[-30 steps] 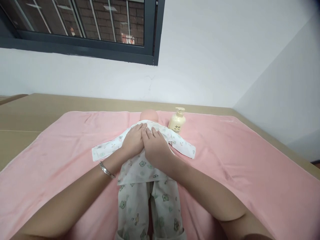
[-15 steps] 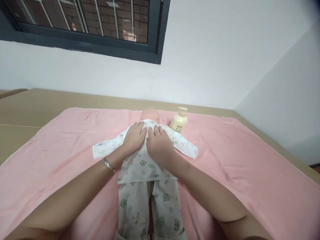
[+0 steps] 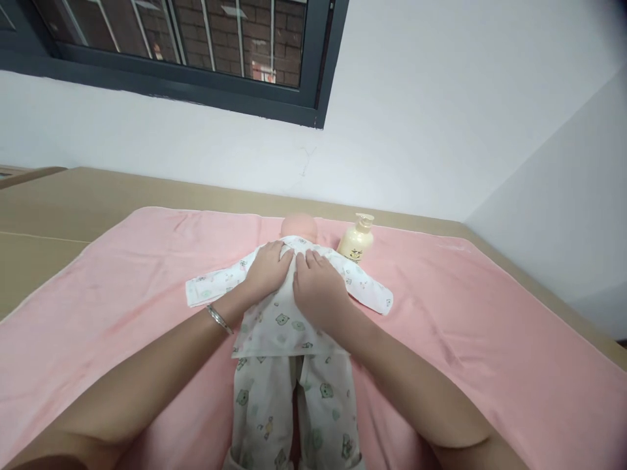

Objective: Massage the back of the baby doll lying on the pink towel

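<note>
A baby doll lies stretched out on a pink blanket, its bald head at the far end. It wears a white long-sleeved top printed with small animals and matching trousers. My left hand rests flat on the upper left of the top, a silver bangle on its wrist. Beside it, my right hand lies on the upper right part, fingers extended and thumb near my left thumb. Both palms press on the cloth. The doll's sleeves spread out to either side.
A cream pump bottle stands on the blanket just right of the doll's head. The blanket covers a wooden table set against a white wall. Above is a dark-framed window with bars behind it.
The view has shifted slightly, so the doll's head, bottle and window sit a little further right. My right hand's fingers are slightly lower on the top; both hands stay on it.
</note>
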Action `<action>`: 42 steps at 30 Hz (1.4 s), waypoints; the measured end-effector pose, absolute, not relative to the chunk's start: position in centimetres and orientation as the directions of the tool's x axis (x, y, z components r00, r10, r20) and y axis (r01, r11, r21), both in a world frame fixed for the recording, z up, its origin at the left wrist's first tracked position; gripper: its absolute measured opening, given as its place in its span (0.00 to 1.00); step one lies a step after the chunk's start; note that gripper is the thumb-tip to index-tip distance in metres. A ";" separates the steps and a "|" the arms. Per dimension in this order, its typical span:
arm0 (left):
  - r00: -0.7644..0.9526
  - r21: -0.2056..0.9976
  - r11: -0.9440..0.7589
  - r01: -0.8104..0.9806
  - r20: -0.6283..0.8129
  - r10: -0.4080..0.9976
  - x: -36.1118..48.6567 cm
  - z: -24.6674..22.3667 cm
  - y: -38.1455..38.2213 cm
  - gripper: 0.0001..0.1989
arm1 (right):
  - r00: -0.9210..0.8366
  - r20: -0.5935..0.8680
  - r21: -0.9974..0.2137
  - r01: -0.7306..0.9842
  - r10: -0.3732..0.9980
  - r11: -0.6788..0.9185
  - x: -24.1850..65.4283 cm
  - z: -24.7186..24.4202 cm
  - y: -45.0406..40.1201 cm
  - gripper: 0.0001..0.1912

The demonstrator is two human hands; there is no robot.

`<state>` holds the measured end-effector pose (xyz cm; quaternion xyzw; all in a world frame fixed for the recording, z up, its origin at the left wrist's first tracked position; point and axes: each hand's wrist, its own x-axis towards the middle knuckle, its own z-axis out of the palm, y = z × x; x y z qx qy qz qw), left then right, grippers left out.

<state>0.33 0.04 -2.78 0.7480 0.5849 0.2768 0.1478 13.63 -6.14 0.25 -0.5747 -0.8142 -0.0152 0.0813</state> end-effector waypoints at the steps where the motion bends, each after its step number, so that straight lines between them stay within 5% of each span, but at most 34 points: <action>1: 0.155 0.569 -0.275 0.775 0.251 0.955 0.1 -2.8 0.3 0.23 | -0.350 0.147 -0.053 0.931 0.925 0.361 13.6 0.5 -6.7 0.30; 7: 0.130 0.535 -0.280 0.797 0.301 0.945 0.3 -3.2 0.0 0.22 | -0.243 0.081 -0.352 0.900 0.967 0.256 14.8 0.5 -3.8 0.32; 13: 0.146 0.497 -0.304 0.813 0.332 0.932 0.4 -3.1 -0.3 0.22 | -0.167 0.135 -0.434 0.876 0.977 0.209 15.3 -1.4 -1.5 0.35; 20: 0.281 0.267 -0.415 0.870 0.424 0.861 1.9 -3.4 -2.5 0.26 | -0.156 0.113 -0.396 0.899 0.981 0.189 15.5 -0.9 -1.5 0.34; 27: 0.209 0.498 -0.316 0.807 0.260 0.943 0.2 -2.4 0.2 0.23 | -0.233 0.060 -0.225 0.944 0.971 0.241 14.9 1.4 -4.6 0.27; 35: 0.267 0.222 -0.328 0.918 0.267 0.926 1.9 -2.2 -3.1 0.27 | -0.177 0.053 -0.354 0.917 0.983 0.185 15.9 0.6 -2.0 0.31; 42: 0.224 0.402 -0.264 0.877 0.146 0.964 0.8 -1.2 -1.0 0.27 | -0.233 0.036 -0.147 0.961 0.972 0.236 15.3 1.6 -4.4 0.29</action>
